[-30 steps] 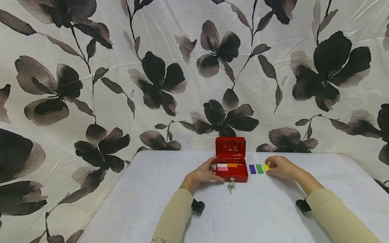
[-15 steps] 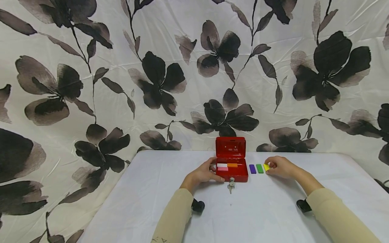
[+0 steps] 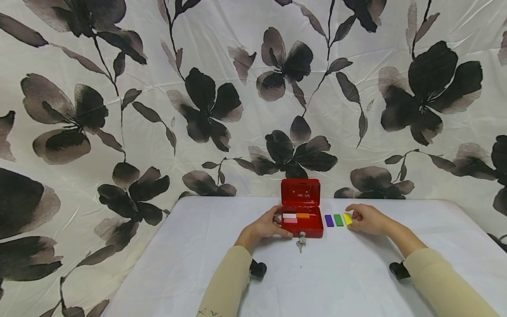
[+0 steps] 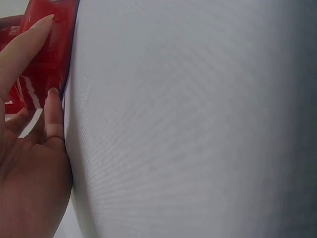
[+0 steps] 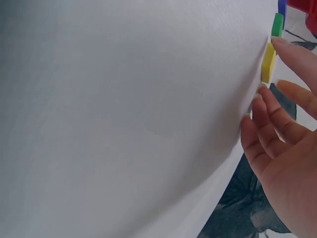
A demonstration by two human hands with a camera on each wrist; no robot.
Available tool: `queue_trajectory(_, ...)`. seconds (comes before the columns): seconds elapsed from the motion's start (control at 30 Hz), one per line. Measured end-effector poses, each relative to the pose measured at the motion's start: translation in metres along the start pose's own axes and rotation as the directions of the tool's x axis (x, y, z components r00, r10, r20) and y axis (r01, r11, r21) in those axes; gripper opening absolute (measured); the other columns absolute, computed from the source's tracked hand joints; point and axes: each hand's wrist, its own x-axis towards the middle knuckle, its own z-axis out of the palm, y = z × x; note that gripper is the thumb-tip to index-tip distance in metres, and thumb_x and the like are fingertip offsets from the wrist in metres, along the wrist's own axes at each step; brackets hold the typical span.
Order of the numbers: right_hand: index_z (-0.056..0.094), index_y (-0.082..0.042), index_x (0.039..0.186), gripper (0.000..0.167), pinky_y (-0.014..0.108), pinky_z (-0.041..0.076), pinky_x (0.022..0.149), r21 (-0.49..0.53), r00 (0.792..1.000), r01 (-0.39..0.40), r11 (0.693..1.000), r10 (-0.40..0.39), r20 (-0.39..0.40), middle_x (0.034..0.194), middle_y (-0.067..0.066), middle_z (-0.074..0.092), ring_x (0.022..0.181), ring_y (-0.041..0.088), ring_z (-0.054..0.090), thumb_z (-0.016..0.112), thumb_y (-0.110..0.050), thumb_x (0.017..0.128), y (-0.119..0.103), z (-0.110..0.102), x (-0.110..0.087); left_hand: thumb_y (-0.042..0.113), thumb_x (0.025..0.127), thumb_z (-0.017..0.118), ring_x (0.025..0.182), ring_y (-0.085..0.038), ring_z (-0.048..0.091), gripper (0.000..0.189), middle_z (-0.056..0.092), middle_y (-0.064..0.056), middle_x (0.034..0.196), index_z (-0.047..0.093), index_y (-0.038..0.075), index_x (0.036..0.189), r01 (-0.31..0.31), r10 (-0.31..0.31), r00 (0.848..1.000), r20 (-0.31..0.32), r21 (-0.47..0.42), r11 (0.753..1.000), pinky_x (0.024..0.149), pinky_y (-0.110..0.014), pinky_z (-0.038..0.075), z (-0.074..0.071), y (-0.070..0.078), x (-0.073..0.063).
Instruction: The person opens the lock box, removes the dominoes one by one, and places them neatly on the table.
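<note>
A red cash box (image 3: 310,229) stands with its lid (image 3: 300,190) raised and keys (image 3: 299,245) hanging from the front lock. My left hand (image 3: 263,228) grips its left side, thumb along the front wall and fingers at the side. Inside lie white (image 3: 289,215), pink (image 3: 290,220) and orange (image 3: 303,215) flat blocks. To the right of the box, a purple block (image 3: 329,221), a green block (image 3: 338,220) and a yellow block (image 3: 347,219) lie in a row. My right hand (image 3: 367,219) is beside the yellow block, thumb and fingers spread around its ends in the right wrist view.
A white cloth covers the table (image 3: 317,286). Behind it hangs a floral curtain (image 3: 237,110), close to the box's raised lid. Black wrist cameras sit under both sleeves.
My right hand has eased its pinch and drawn slightly right, leaving the yellow block lying beside the green one. The left hand and the box have stayed put.
</note>
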Motion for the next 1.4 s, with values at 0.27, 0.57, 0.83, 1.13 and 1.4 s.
queue_trajectory(0.27, 0.057, 0.010, 0.131, 0.057, 0.043, 0.051, 0.081, -0.003, 0.999, -0.036, 0.999, 0.037, 0.017, 0.101, 0.011, 0.063, 0.090, 0.024, 0.057, 0.081, -0.017, 0.087, -0.007, -0.008, -0.015, 0.025, 0.072, 0.094, 0.116, -0.022, 0.052, 0.098, 0.057, 0.000, 0.131, 0.040, 0.026, 0.154, 0.007, -0.007, 1.000, -0.002, 0.005, 1.000, 0.103, -0.046, 0.052, 0.000, 0.001, 0.000)
queue_trajectory(0.57, 0.059, 0.007, 0.129, 0.054, 0.046, 0.053, 0.083, -0.003, 1.000, -0.006, 1.000, 0.006, -0.001, 0.107, 0.014, 0.065, 0.095, 0.028, 0.061, 0.081, -0.020, 0.088, -0.009, -0.013, -0.027, 0.023, 0.073, 0.094, 0.115, -0.023, 0.052, 0.097, 0.057, -0.001, 0.130, 0.040, 0.024, 0.154, 0.004, -0.004, 1.000, -0.002, -0.004, 1.000, 0.102, -0.045, 0.053, 0.001, 0.002, -0.002)
queue_trajectory(0.83, 0.061, 0.006, 0.129, 0.052, 0.054, 0.053, 0.089, -0.011, 0.999, 0.047, 0.999, -0.047, -0.024, 0.115, 0.017, 0.066, 0.102, 0.032, 0.061, 0.079, -0.024, 0.090, -0.022, -0.015, -0.030, 0.021, 0.074, 0.093, 0.114, -0.024, 0.051, 0.096, 0.057, -0.001, 0.128, 0.040, 0.024, 0.154, 0.007, -0.007, 1.000, -0.012, -0.006, 1.000, 0.104, -0.047, 0.050, 0.002, 0.003, -0.004)
queue_trajectory(1.13, 0.062, 0.006, 0.127, 0.047, 0.056, 0.056, 0.086, 0.024, 0.989, 0.140, 0.990, -0.139, -0.054, 0.119, 0.022, 0.066, 0.103, 0.038, 0.062, 0.077, -0.020, 0.090, -0.044, -0.013, -0.026, 0.023, 0.074, 0.094, 0.113, -0.023, 0.052, 0.098, 0.058, -0.001, 0.124, 0.039, 0.023, 0.155, 0.008, -0.008, 1.000, -0.006, -0.010, 1.000, 0.104, -0.046, 0.049, 0.002, 0.002, -0.001)
queue_trajectory(1.4, 0.062, 0.001, 0.130, 0.047, 0.054, 0.056, 0.090, 0.041, 0.991, 0.130, 0.991, -0.128, -0.038, 0.123, 0.021, 0.066, 0.109, 0.037, 0.062, 0.076, -0.023, 0.092, -0.064, -0.006, -0.014, 0.024, 0.073, 0.094, 0.113, -0.022, 0.052, 0.099, 0.058, 0.000, 0.125, 0.039, 0.025, 0.155, 0.014, -0.013, 1.000, -0.016, 0.011, 1.000, 0.103, -0.045, 0.051, 0.002, 0.003, -0.002)
